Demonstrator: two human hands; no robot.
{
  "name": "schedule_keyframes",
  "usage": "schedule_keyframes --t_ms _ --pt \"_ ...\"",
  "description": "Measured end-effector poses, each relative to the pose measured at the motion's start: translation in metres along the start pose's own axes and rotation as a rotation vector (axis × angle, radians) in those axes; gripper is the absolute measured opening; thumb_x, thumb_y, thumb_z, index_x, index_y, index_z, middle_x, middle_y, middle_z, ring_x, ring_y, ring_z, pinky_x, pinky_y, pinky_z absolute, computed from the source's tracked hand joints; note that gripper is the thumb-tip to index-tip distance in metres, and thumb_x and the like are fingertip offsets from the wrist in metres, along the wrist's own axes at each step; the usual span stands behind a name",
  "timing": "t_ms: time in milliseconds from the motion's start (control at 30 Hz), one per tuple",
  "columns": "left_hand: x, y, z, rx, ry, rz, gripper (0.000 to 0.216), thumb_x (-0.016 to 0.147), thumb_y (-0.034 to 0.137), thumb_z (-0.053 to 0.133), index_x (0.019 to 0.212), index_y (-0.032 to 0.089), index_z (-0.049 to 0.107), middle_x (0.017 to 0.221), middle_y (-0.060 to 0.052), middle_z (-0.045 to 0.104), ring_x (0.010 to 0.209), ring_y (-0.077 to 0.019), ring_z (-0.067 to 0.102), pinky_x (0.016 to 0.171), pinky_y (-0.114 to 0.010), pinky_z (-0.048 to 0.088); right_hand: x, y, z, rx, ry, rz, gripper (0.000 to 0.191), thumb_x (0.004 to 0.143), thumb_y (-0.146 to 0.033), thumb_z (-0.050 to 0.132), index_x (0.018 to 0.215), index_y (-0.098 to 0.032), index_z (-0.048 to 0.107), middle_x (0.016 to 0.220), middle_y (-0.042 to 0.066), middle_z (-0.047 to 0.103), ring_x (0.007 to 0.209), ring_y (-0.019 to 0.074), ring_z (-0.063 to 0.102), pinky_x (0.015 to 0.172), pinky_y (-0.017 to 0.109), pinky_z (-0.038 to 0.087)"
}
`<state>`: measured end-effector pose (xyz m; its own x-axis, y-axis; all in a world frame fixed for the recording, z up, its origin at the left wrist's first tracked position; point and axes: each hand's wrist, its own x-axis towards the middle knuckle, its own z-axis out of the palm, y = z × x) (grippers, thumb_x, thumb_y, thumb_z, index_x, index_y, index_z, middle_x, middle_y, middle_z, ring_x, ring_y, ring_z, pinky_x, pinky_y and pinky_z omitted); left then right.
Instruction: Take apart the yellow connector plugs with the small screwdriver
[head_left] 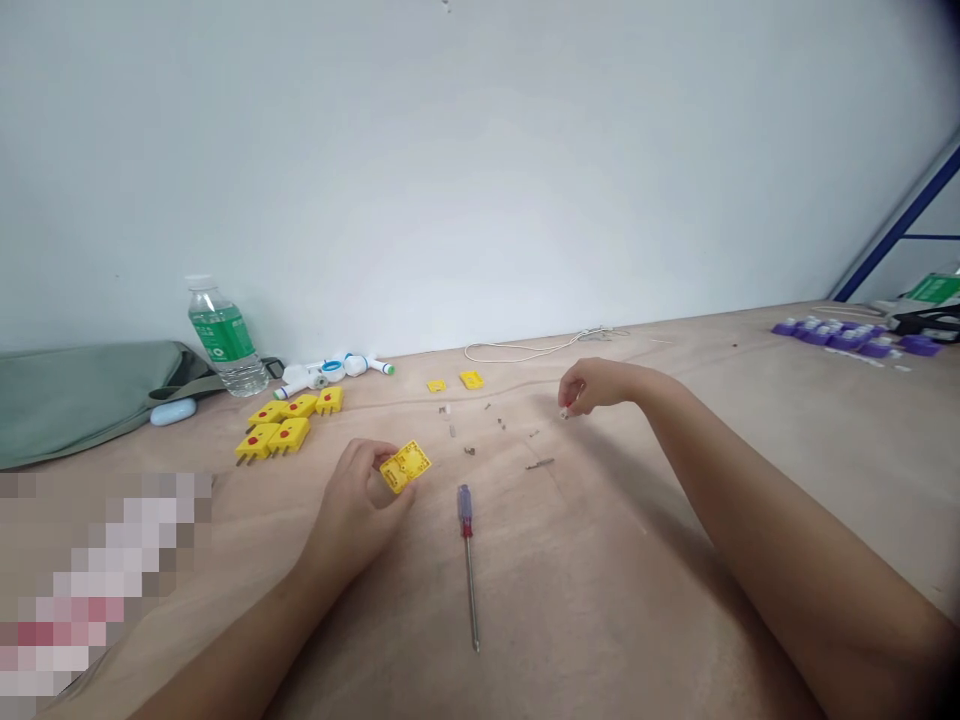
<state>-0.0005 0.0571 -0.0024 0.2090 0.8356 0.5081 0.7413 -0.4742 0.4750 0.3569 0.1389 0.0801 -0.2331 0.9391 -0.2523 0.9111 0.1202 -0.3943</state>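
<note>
Open yellow casing in the left hand, small white piece in the right

Nearest on the pinkish-tan cloth (570, 620) lies a screwdriver (470, 567), its tip toward the person and its clear purple handle away. Beyond and to its left, the left hand (366, 490) is clamped on the yellow casing (406, 466), thumb on the near edge and fingers behind, and holds it above the cloth. The casing is an open shell with its moulded recesses facing up toward the person (whether anything loose sits in them is too small to tell); its long axis slants from lower left to upper right.

To the right of the casing lie scattered metal bits (539, 463). Past them, the right hand (598, 387) has thumb and fingers together on the white piece (564, 412), too small for its direction to be read.

Off to the left stand five yellow plugs (300, 431) with red spots, prongs toward the person. Farther back are two small yellow pieces (472, 379), a white cord (525, 352), and a bottle (234, 345) holding clear liquid; far right, purple holders (851, 341) carry white parts
</note>
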Motion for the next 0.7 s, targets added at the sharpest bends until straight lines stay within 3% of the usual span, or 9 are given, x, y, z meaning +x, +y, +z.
schedule_keyframes --t_ms 333,500,700 --pt "0.0 0.0 -0.001 0.008 -0.009 -0.001 0.023 0.073 0.026 0.058 0.094 0.02 0.052 0.092 -0.004 0.056 0.083 -0.0213 0.055 0.07 -0.033 0.048 0.022 -0.017 0.031 -0.045 0.298 -0.207 0.021 0.071 -0.018 0.058 0.089 -0.014 0.067 0.091 0.007 0.069 0.082 0.0169 0.064 0.071 0.023 0.051" --pt "0.0 -0.001 -0.001 0.004 -0.015 -0.017 0.023 0.073 0.025 0.059 0.094 0.02 0.052 0.092 -0.004 0.056 0.082 -0.0213 0.055 0.069 -0.033 0.048 0.033 -0.021 0.043 -0.138 0.315 -0.242 0.022 0.065 -0.007 0.055 0.081 -0.014 0.069 0.087 0.008 0.069 0.08 0.0181 0.062 0.072 0.025 0.048" --pt "0.0 -0.001 -0.001 0.012 -0.031 -0.02 0.023 0.072 0.024 0.059 0.094 0.02 0.052 0.092 -0.004 0.055 0.08 -0.021 0.054 0.069 -0.033 0.047 0.033 -0.013 0.039 -0.179 0.298 -0.219 0.024 0.065 -0.005 0.053 0.078 -0.014 0.07 0.085 0.008 0.069 0.08 0.0202 0.063 0.07 0.026 0.047"
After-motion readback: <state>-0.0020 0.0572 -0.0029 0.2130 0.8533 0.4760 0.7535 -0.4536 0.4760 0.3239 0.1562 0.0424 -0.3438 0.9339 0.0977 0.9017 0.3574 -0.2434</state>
